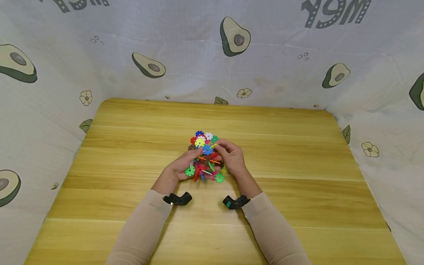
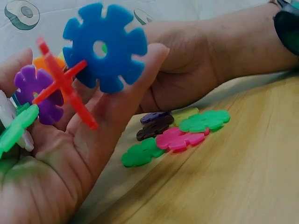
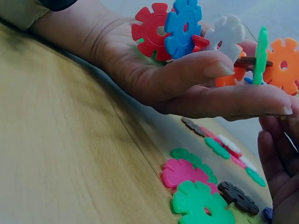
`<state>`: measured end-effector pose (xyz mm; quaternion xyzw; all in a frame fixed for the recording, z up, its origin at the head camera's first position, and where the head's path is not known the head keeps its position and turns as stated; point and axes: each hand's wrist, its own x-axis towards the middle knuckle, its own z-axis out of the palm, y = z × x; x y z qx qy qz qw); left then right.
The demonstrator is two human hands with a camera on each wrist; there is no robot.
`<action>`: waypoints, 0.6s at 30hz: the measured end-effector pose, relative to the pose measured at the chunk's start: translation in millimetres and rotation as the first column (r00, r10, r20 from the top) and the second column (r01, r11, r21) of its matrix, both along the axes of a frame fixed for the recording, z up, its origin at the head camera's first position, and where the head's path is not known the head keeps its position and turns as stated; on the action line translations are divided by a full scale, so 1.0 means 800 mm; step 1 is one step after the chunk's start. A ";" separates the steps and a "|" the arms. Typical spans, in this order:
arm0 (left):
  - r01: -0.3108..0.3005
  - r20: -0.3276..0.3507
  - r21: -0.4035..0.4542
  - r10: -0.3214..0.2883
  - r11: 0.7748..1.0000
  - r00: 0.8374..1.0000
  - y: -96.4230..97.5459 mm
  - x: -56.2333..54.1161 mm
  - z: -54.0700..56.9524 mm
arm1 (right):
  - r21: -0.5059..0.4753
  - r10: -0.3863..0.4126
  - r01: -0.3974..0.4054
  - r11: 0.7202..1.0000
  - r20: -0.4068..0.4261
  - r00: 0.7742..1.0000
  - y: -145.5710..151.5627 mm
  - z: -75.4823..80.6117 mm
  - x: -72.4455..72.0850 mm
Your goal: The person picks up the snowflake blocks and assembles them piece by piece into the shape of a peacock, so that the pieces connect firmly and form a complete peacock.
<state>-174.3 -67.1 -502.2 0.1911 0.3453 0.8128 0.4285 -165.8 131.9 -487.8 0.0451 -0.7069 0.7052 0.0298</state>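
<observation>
Here we are above the wooden bench (image 1: 298, 158), and both hands meet roughly midway between its left and right edges, a bunch of linked discs (image 1: 200, 169) held up right there between them! The left hand (image 1: 183, 165) does the cradling, palm turned up, thumb and fingers around the bunch. Look in from the left wrist: a blue disc (image 2: 84, 53) stands by the thumb, a red cross (image 2: 65, 86) of edge-on pieces touches it, and a purple disc (image 2: 49, 105) shows just beside that. Across to the right hand (image 1: 233, 156), thumb and forefinger together in a narrow pinch on a yellow disc (image 1: 213, 146), seen almost edge-on (a tiny thing from up at the head). Down on the bench, loose discs lie below: a pink disc (image 2: 180, 139) with greens on either side, a black disc (image 3: 238, 198) close by. More lie just beyond the hands, toward the far edge, a white disc (image 1: 208, 136) and a green disc (image 1: 214, 139) among them. Pale sleeves (image 1: 140, 226) reach in from the near side, and past the far edge hangs a white sheet (image 1: 185, 33) printed with avocados and flowers
</observation>
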 end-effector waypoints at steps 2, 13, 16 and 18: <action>-0.009 -0.010 0.009 0.009 1.000 1.000 0.000 -0.001 0.000 | 0.024 -0.002 0.002 1.000 0.006 1.000 0.000 0.000 0.000; -0.101 -0.025 0.033 0.102 0.994 0.994 0.002 -0.002 0.006 | 0.205 -0.054 0.060 0.977 -0.035 0.998 0.046 0.003 -0.015; -0.156 -0.051 -0.019 0.155 0.988 0.987 0.002 -0.003 0.006 | 0.437 -0.034 0.005 0.899 0.058 0.998 0.065 0.009 -0.016; -0.185 -0.054 -0.045 0.183 0.982 0.982 0.002 -0.004 0.006 | 0.569 0.021 -0.073 0.819 0.097 0.995 0.075 0.012 -0.017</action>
